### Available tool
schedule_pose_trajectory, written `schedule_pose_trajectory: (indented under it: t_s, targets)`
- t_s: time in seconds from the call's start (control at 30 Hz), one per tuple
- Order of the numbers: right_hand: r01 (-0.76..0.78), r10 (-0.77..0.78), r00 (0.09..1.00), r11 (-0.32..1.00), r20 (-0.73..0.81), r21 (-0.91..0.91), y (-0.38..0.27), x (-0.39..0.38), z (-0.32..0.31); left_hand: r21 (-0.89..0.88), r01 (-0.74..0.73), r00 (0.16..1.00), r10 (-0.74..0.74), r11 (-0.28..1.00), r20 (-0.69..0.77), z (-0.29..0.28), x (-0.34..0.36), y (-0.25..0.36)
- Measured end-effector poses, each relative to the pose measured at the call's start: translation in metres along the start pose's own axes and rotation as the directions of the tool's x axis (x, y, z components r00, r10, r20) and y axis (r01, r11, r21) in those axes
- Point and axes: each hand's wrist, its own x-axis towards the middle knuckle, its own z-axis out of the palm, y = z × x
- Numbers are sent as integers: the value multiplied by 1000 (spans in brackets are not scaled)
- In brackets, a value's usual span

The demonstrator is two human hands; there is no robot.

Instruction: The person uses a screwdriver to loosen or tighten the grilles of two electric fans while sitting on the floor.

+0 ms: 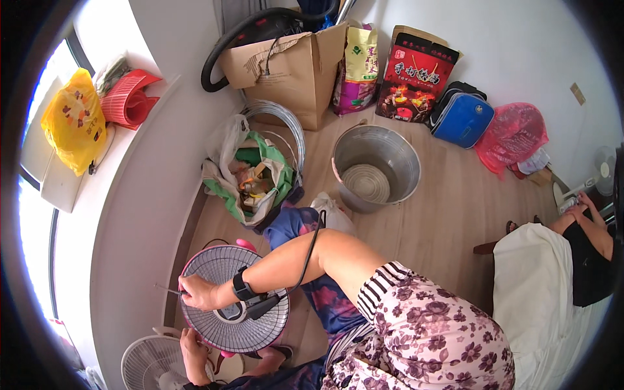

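A round fan (260,328) with a dark wire grille and pink rim faces up in front of me, tilted, at the lower left. Across its grille reaches my right hand (198,292), closed, a thin metal shaft like a screwdriver's (168,289) sticking out to the left at the fan's rim. The handle is hidden in my fist. My left hand (194,357) has its fingers curled at the fan's lower-left rim. On my right wrist sits a black strapped device (242,285), and a black cable (311,250) loops up beside that forearm.
A white fan (153,364) stands at lower left by the wall. Ahead are an open bag (279,166) of odds and ends, a wire coil (296,127), a metal bucket (404,159) and a cardboard box (328,71). At right, another person (588,260) sits near white cloth (530,286).
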Motion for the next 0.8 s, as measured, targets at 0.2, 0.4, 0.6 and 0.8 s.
schedule_pose_trajectory:
  t_s: [0.2, 0.4, 0.6, 0.8]
  targets:
    - [5, -5, 1000, 1000, 8, 7, 2, 2, 3, -23, -26, 999, 25, 999, -41, 0, -1, 1]
    - [-68, 66, 997, 996, 42, 58, 7, 3, 8, -130, 86, 996, -84, 988, 16, 0, -4, -6]
    - [-68, 64, 997, 994, 53, 89, 3, 5, 6, -139, 76, 997, -75, 987, 13, -1, -4, -10]
    - [137, -136, 988, 991, -74, -1, 13, 4, 8, -9, -29, 999, 29, 1000, 20, 7, -1, -23]
